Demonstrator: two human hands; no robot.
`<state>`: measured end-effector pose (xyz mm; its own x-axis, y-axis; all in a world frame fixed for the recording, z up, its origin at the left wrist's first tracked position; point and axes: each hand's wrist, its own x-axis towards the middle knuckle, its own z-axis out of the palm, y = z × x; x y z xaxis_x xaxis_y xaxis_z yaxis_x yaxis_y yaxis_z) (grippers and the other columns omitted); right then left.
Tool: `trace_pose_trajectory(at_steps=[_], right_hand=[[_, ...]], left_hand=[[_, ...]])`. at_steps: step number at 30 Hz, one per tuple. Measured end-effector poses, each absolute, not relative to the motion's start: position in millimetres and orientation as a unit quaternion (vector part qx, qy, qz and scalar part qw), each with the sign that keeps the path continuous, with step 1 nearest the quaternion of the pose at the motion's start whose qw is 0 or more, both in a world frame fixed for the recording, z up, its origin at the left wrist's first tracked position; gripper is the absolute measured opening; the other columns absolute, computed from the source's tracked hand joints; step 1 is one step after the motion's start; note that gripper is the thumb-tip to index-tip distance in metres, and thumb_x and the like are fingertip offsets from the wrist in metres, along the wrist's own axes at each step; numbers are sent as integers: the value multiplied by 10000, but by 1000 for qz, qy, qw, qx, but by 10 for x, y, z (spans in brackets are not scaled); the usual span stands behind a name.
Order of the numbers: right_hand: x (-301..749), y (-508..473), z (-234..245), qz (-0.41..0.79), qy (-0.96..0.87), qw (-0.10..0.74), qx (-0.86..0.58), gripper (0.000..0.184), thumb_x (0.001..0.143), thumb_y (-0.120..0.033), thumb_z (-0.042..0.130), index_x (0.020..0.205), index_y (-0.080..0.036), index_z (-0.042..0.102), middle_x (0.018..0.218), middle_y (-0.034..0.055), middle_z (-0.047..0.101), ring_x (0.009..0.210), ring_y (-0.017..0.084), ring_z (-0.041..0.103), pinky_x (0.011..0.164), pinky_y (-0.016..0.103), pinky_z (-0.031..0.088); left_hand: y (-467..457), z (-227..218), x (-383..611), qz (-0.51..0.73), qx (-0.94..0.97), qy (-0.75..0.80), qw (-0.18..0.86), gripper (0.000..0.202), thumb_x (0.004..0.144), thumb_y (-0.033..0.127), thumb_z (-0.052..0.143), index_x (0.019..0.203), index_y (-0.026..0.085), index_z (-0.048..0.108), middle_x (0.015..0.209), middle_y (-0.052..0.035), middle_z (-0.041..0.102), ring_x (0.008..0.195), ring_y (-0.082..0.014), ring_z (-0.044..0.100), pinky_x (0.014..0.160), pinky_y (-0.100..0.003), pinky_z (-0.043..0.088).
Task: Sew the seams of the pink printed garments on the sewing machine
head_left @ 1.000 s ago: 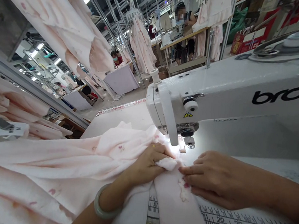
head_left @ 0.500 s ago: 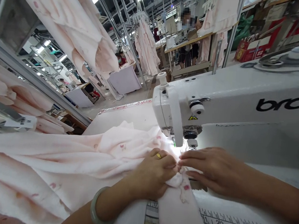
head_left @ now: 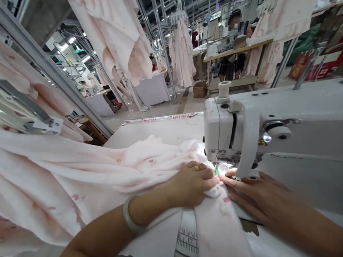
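Observation:
Pale pink printed fleece fabric (head_left: 100, 159) is spread across the table and runs under the needle area of a white sewing machine (head_left: 226, 128). My left hand (head_left: 193, 184), with a ring and a bangle, is closed on the bunched fabric just left of the lit needle. On the right side, my right hand (head_left: 254, 191) reaches in with stretched fingers, their tips touching the fabric edge by the presser foot. The machine's white curved guard partly covers these fingers. A narrow fabric end (head_left: 220, 232) hangs toward me below both hands.
A printed ruler (head_left: 188, 240) lies along the table's near edge. Pink garments (head_left: 113, 28) hang at upper left, beside a metal rail (head_left: 53, 67). A grey clamp with a size tag (head_left: 48, 124) is at left. Another person (head_left: 235, 27) sits at a machine beyond.
The view has shifted, so the machine and both hands appear farther right. My right hand's fingers have moved in behind the machine's guard. My left hand keeps its hold on the fabric.

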<state>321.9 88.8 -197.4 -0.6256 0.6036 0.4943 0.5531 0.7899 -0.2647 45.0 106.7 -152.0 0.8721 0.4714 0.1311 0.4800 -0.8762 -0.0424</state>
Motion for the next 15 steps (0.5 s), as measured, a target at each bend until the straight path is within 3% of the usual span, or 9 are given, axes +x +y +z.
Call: trace_pose_trajectory(at_steps=[3, 8, 11, 15], right_hand=[[3227, 893, -1965, 67, -901, 272, -332, 434, 1155, -442, 513, 1571, -363, 609, 1025, 55, 816, 849, 315, 790, 774, 510, 622], [3237, 879, -1868, 60, -906, 260, -329, 397, 1166, -401, 501, 1532, -332, 636, 1050, 69, 813, 839, 289, 773, 820, 501, 621], [3237, 893, -1843, 29, -913, 262, -312, 371, 1177, -375, 462, 1460, -291, 687, 986, 60, 810, 794, 264, 756, 815, 472, 613], [3212, 960, -1824, 3, -909, 289, -300, 400, 1196, -397, 400, 1222, -246, 769, 1020, 66, 818, 829, 248, 756, 864, 456, 593]], left_hand=[[1106, -1520, 447, -69, -965, -250, 39, 407, 948, 154, 632, 1344, 156, 728, 1005, -86, 754, 1087, -258, 700, 1007, -385, 512], [1083, -1527, 434, -87, -964, -248, 31, 409, 942, 145, 637, 1340, 147, 735, 985, -81, 761, 1118, -261, 713, 1036, -382, 515], [1085, -1526, 427, -86, -963, -252, 25, 419, 953, 138, 636, 1361, 160, 725, 1093, -82, 789, 1175, -260, 713, 1068, -394, 519], [1116, -1496, 433, -67, -964, -257, 10, 390, 994, 193, 642, 1376, 185, 722, 1289, -90, 780, 1237, -262, 707, 1098, -415, 528]])
